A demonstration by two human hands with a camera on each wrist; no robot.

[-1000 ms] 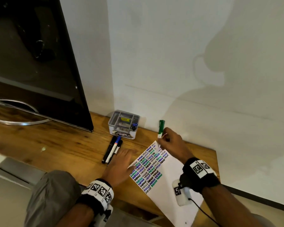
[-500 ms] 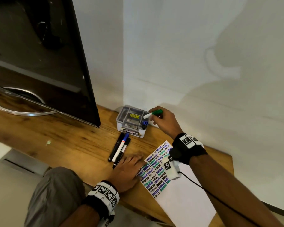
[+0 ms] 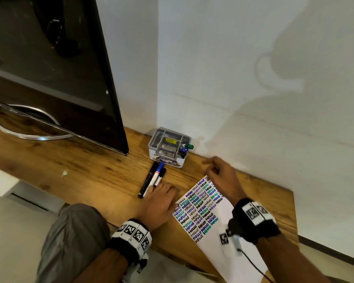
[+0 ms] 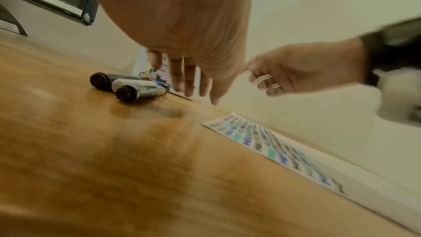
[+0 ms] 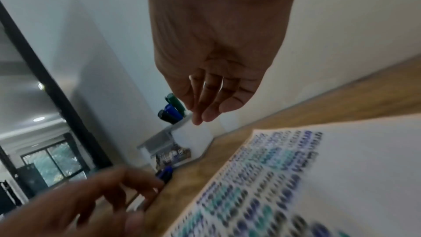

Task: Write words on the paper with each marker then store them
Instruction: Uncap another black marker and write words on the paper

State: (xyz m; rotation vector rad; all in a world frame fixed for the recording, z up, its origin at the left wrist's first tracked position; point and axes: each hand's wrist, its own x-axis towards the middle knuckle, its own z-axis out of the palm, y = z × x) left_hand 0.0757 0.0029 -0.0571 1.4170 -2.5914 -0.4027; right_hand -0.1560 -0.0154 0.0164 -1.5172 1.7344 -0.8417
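Observation:
A white paper (image 3: 229, 231) covered in rows of "HELLO" lies on the wooden shelf (image 3: 90, 172). The small grey organiser box (image 3: 169, 147) stands against the wall, with a green marker (image 3: 189, 146) and a blue one (image 3: 184, 149) upright in its right corner; both show in the right wrist view too, green marker (image 5: 174, 101). Three markers (image 3: 153, 178) lie side by side in front of the box. My left hand (image 3: 159, 199) lies flat beside the paper, fingertips on their near ends. My right hand (image 3: 219, 172) hovers empty over the paper's top corner, fingers relaxed.
A large dark TV screen (image 3: 49, 68) on a curved metal stand (image 3: 25, 135) fills the left of the shelf. The white wall (image 3: 253, 99) runs right behind the box. The shelf's front edge is near my knee (image 3: 74, 231).
My right hand carried the green marker from the paper to the box, left it standing there, and has drawn back empty. My left hand slid slightly toward the three loose markers.

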